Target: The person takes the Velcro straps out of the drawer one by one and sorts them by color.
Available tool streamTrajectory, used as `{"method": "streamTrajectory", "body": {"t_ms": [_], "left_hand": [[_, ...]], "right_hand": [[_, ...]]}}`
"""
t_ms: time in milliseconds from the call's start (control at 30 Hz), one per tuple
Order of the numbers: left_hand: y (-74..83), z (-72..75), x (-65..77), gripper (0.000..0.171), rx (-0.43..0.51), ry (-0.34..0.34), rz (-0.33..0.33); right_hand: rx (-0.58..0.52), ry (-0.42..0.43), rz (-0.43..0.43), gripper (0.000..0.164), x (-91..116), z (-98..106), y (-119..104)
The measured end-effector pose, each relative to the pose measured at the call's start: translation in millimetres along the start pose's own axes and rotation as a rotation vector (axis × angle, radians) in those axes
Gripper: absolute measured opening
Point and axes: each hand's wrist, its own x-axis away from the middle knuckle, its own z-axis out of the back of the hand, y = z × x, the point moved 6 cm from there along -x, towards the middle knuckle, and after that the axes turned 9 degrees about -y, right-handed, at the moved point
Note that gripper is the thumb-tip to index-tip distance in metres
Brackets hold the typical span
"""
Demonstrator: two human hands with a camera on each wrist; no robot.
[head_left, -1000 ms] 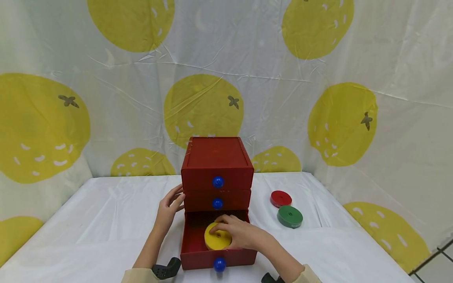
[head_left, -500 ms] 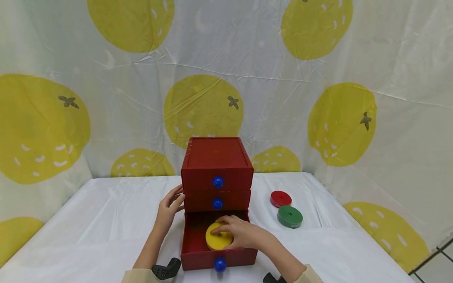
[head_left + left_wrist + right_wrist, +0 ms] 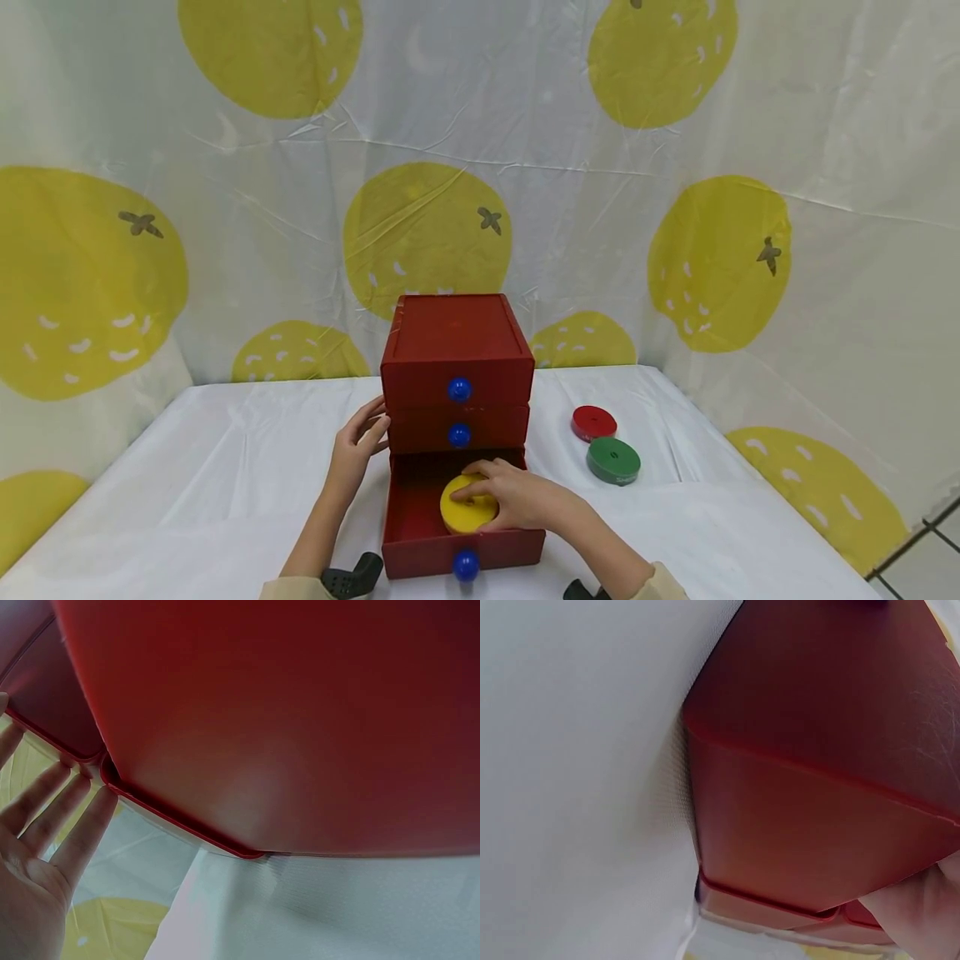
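Note:
A red cabinet [image 3: 459,329] with blue knobs stands on the table, its bottom drawer [image 3: 408,508] pulled out. In that drawer lies a thick yellow disc [image 3: 459,518] with a small mark at its middle. My right hand [image 3: 517,497] reaches over the drawer's right wall and grips the disc, thumb at the near edge and fingers over the top. In the right wrist view the drawer's outer side hides the disc. My left hand [image 3: 356,442] rests on the cabinet's left side, its fingertips [image 3: 103,799] against the red edge with the fingers extended.
To the right of the cabinet lie a red disc [image 3: 594,423] and a green disc [image 3: 613,461], close together on the white cloth [image 3: 247,467]. A curtain [image 3: 427,100] printed with yellow fruit hangs behind. Two more drawers, both closed, sit above the bottom one.
The yellow disc has slid slightly to the right inside the drawer along with my right hand. My left hand has stayed against the cabinet. The head view has shifted a little.

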Motion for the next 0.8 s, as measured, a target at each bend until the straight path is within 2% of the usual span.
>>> {"method": "streamTrajectory", "body": {"t_ms": [800], "left_hand": [[0.9, 0.5, 0.6, 0.039, 0.009, 0.006, 0.003]], "right_hand": [[0.011, 0.008, -0.016, 0.043, 8.4, 3.3, 6.0]]}}
